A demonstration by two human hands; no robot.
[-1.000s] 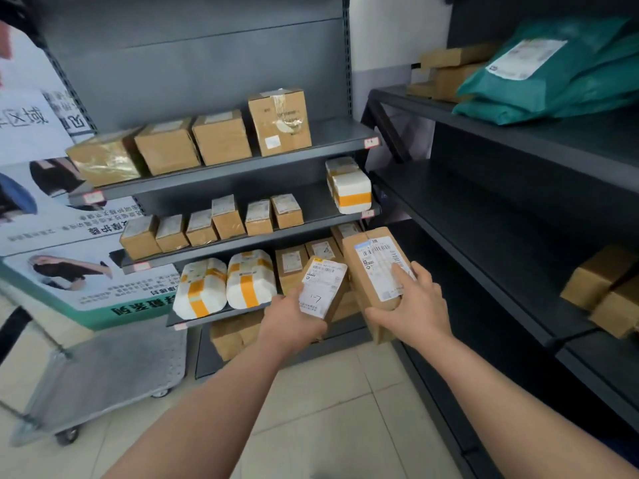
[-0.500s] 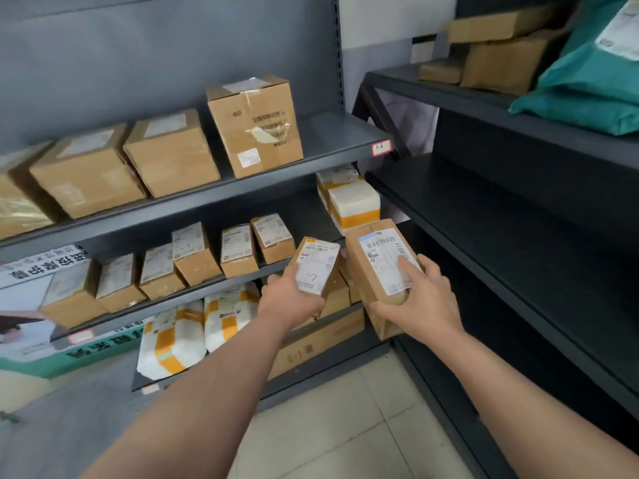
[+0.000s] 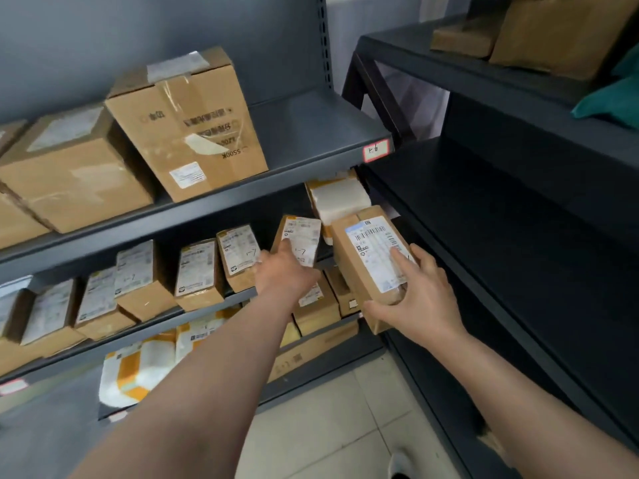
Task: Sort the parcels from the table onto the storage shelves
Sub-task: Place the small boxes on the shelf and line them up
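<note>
My left hand (image 3: 285, 271) grips a small brown parcel (image 3: 302, 236) with a white label marked "1-7". It holds the parcel up at the middle shelf (image 3: 193, 305), just right of a row of similar small labelled boxes (image 3: 197, 267). My right hand (image 3: 420, 295) holds a larger brown parcel (image 3: 366, 257) with a barcode label, fingers over the label, in front of the shelf unit's right end. Both parcels are tilted with labels facing me.
The upper shelf (image 3: 311, 157) carries big cardboard boxes (image 3: 186, 122) and has bare room at its right end by a red tag. White-and-orange parcels (image 3: 138, 371) lie on the lower shelf. A dark rack (image 3: 501, 219) on the right has a bare middle shelf; boxes sit on its top.
I have stepped closer to the shelves. My left hand has raised the small parcel up to the middle shelf beside the row of small boxes. The right hand's parcel has risen slightly.
</note>
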